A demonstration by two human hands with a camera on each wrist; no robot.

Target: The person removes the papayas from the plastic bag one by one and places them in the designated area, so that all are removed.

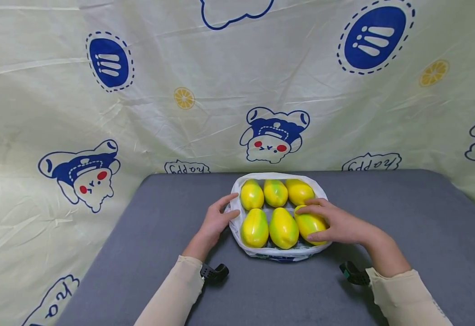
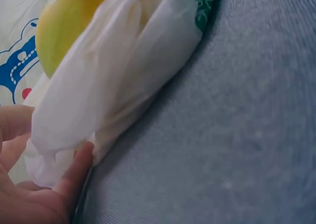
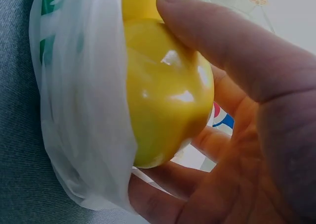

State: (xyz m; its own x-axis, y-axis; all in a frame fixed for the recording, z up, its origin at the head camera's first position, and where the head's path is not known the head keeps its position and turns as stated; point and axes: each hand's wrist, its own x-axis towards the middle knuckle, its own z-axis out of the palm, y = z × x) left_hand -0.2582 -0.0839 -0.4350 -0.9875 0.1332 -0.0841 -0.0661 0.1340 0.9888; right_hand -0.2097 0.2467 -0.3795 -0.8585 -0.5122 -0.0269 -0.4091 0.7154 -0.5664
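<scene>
Yellow-green, glossy, oval mango-like fruits lie in two rows of three inside a thin white plastic bag point(image 1: 237, 226) with its mouth rolled down, resting on a grey fabric-covered table point(image 1: 404, 217) near its far edge.

The person's right hand point(image 1: 339, 224) curls over the near-right yellow-green fruit point(image 1: 309, 224). The thumb lies along the fruit's top and the fingers point(image 3: 168, 177) wrap beneath it, so the hand grips the fruit through a moderate curl. In the right wrist view the bag's film sits against the fruit's left side.

The left hand point(image 1: 214, 222) rests at the bag's left edge. Its fingers are mostly straight and slightly spread, with the forefinger reaching toward the far-left fruit point(image 1: 251, 194) and the thumb point(image 2: 74, 172) pressed against the bunched white plastic. It touches the bag without clasping it.

Both forearms, in cream sleeves, come in from the near edge and angle inward, each with a small black wrist mount.

Green print on the bag is too partial to read. Behind the table hangs a pale yellow cloth backdrop point(image 1: 221, 81) with blue cartoon bears, lemon slices and the word "happy", printed upside down.
</scene>
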